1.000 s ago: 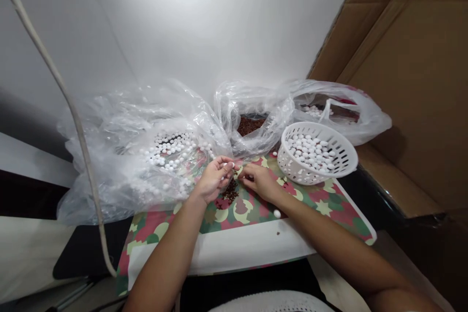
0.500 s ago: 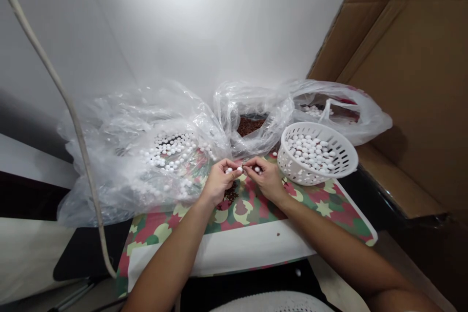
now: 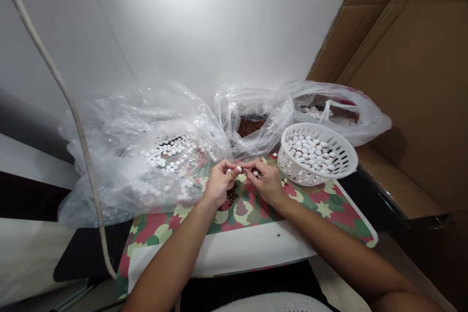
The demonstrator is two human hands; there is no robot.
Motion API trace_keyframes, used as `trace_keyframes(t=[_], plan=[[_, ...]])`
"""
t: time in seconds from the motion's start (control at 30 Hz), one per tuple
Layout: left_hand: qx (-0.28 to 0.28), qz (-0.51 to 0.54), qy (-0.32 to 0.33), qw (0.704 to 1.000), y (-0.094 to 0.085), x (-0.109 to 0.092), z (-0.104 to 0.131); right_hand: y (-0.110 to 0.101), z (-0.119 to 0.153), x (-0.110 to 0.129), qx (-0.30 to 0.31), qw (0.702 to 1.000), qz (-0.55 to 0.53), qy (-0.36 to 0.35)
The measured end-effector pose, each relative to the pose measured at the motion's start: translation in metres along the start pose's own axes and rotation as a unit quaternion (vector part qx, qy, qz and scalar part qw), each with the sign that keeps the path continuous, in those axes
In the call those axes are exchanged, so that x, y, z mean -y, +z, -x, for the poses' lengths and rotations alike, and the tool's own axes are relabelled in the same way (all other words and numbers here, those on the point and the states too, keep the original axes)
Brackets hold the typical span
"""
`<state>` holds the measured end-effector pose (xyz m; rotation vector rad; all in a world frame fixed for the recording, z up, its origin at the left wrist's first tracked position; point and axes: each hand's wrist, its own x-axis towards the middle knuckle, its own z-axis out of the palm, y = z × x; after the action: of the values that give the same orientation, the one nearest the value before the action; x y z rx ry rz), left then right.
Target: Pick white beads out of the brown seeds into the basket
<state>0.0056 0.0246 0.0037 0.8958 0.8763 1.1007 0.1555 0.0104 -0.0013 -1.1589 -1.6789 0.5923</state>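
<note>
My left hand [image 3: 219, 183] pinches a small white ball [image 3: 239, 169] between thumb and fingertips, with another white ball in its curled fingers. Close by on the right, my right hand [image 3: 267, 183] has its fingertips pressed together at that ball's side; white balls [image 3: 256, 173] also show in its palm. Whatever is between the right fingertips is too small to make out. Beneath the left hand lies a little heap of brown bits [image 3: 232, 194] on the patterned table cover [image 3: 252, 212]. A white slotted basket [image 3: 298, 174] of white pieces stands right of my hands.
A clear plastic bag [image 3: 109, 165] with many white balls spreads over the left side. Behind my hands, an open bag [image 3: 234, 141] contains brown bits. Another bag [image 3: 373, 119] lies behind the basket. Cardboard [image 3: 409, 53] stands at right; a pale cable [image 3: 78, 131] hangs at left.
My fingertips have shifted slightly around the ball, and the right index finger lies closer to it. A blurred white speck below the table edge is no longer visible.
</note>
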Motion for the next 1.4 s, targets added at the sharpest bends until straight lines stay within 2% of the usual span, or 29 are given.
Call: trace_keyframes(t=[0.37,0.5,0.63,0.7,0.77,0.83,0.87,0.9,1.0,1.1,1.27,1.33,1.4], plan=[[-0.009,0.002,0.006,1.000,-0.003,0.000,0.000,-0.002,-0.002,0.000,0.052,0.996,-0.068,-0.040],[0.008,-0.028,-0.009,1.000,-0.003,-0.006,-0.001,-0.005,-0.004,0.001,0.064,0.993,-0.087,0.042],[0.024,-0.060,-0.023,0.998,-0.003,-0.009,-0.002,-0.002,-0.008,0.001,0.075,0.989,-0.112,0.056],[0.017,-0.059,-0.029,0.998,-0.007,-0.012,-0.002,0.000,-0.010,-0.002,0.071,0.974,-0.186,0.109],[-0.009,-0.024,-0.036,0.999,-0.014,-0.017,-0.003,0.000,-0.014,-0.007,0.066,0.931,-0.301,0.195],[-0.034,0.035,-0.049,0.998,-0.022,-0.025,-0.003,-0.002,-0.018,-0.012,0.085,0.894,-0.354,0.261],[-0.034,0.063,-0.061,0.996,-0.025,-0.029,-0.003,-0.003,-0.020,-0.014,0.105,0.895,-0.334,0.275],[-0.021,0.085,-0.075,0.993,-0.028,-0.033,-0.003,-0.003,-0.021,-0.016,0.127,0.911,-0.285,0.269],[0.028,0.098,-0.095,0.990,-0.032,-0.040,-0.001,0.000,-0.023,-0.020,0.174,0.970,-0.065,0.158],[0.060,0.038,-0.094,0.993,-0.031,-0.039,0.002,0.011,-0.021,-0.022,0.191,0.977,0.062,0.072],[0.101,-0.042,-0.066,0.992,-0.029,-0.032,0.004,0.018,-0.018,-0.025,0.191,0.976,0.090,0.044],[0.100,-0.044,-0.053,0.993,-0.029,-0.030,0.003,0.013,-0.018,-0.025,0.173,0.981,0.055,0.066],[0.091,-0.033,-0.048,0.994,-0.029,-0.029,0.001,0.005,-0.019,-0.024,0.164,0.978,-0.034,0.124]])
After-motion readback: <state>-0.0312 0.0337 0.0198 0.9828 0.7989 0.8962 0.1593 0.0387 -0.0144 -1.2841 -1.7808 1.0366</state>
